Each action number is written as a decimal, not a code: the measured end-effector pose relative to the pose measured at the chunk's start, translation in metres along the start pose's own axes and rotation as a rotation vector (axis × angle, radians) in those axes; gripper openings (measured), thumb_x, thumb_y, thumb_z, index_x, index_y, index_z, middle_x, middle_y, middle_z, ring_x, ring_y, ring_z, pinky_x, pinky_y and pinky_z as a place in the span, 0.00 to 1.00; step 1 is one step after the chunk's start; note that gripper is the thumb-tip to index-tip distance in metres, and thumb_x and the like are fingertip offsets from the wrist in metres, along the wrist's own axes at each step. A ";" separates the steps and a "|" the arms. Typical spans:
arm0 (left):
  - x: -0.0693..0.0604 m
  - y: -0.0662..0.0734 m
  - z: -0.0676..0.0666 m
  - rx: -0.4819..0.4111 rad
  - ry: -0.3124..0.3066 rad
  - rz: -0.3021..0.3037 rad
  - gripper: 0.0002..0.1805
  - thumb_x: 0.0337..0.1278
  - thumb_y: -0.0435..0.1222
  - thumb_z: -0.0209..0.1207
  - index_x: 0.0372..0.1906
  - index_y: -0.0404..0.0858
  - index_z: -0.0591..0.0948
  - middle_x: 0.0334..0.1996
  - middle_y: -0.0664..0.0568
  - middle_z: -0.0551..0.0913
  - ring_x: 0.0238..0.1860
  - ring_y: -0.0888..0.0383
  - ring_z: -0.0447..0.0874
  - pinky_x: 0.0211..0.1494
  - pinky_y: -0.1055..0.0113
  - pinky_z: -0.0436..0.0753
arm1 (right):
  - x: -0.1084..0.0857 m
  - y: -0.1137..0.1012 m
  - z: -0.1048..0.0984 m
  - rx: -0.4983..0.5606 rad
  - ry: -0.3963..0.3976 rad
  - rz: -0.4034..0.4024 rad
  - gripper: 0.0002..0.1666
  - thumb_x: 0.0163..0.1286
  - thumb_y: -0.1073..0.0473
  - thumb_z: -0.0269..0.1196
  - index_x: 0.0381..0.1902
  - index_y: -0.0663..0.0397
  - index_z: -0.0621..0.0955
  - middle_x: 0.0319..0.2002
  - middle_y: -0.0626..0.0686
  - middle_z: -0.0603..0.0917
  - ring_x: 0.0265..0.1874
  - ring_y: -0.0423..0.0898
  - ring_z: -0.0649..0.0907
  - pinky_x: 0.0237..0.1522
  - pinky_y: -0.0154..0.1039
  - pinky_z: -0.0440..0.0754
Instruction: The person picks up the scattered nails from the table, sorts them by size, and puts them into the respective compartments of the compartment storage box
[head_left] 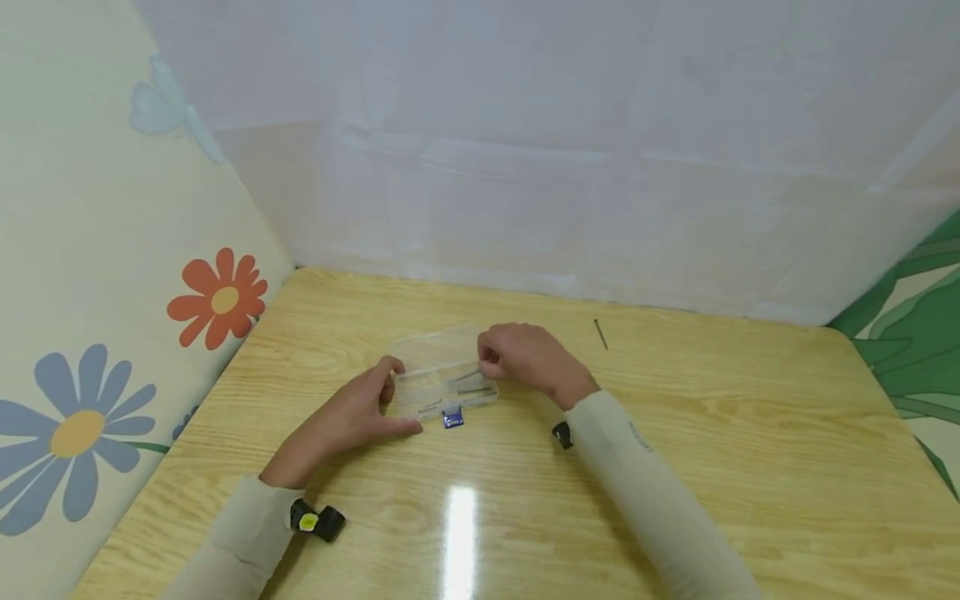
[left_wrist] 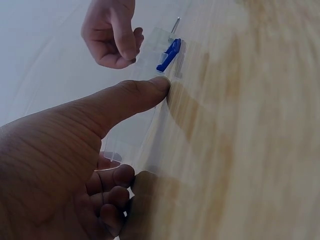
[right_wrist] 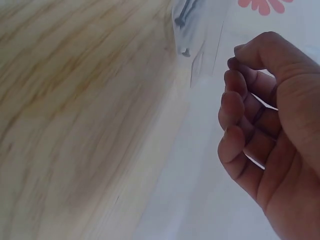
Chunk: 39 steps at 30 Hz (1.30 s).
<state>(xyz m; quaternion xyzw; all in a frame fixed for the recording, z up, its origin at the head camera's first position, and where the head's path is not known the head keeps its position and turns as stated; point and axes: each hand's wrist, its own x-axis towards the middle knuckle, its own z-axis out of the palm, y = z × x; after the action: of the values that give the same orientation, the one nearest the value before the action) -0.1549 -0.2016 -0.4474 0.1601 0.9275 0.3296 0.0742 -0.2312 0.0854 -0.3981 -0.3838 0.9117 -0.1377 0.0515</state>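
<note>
A clear plastic box (head_left: pixel 420 383) stands on the table with its clear lid (head_left: pixel 435 346) raised at the far side. Long nails or screws (head_left: pixel 474 390) lie toward its right end, and smaller ones (head_left: pixel 430 407) near its left front. A blue piece (left_wrist: pixel 170 55) sits at the middle of the front edge. My left hand (head_left: pixel 356 410) grips the box's left end, thumb along the front and fingers behind. Over the right end hovers my right hand (head_left: pixel 525 354), fingers curled and thumb tip against the index finger (right_wrist: pixel 235 80); nothing is visible between them.
One dark nail or screw (head_left: pixel 601 333) lies loose on the wooden table (head_left: pixel 712 442), right of the box. A white sheet (head_left: pixel 487 167) hangs behind the table. A flower-patterned surface (head_left: pixel 112 250) borders the left edge, and green leaf shapes (head_left: pixel 915 333) appear at the right.
</note>
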 end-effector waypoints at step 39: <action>-0.002 0.002 -0.001 0.009 0.001 -0.010 0.46 0.46 0.53 0.79 0.62 0.33 0.68 0.32 0.50 0.70 0.30 0.56 0.68 0.33 0.62 0.69 | -0.066 0.087 -0.011 0.049 0.177 0.517 0.13 0.71 0.52 0.62 0.44 0.55 0.84 0.41 0.55 0.87 0.34 0.53 0.84 0.35 0.53 0.81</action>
<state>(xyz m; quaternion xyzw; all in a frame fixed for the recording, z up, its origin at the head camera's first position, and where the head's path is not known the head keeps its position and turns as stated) -0.1532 -0.2013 -0.4448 0.1557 0.9297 0.3253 0.0745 -0.2470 0.1926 -0.4136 -0.1236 0.9767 -0.1750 0.0142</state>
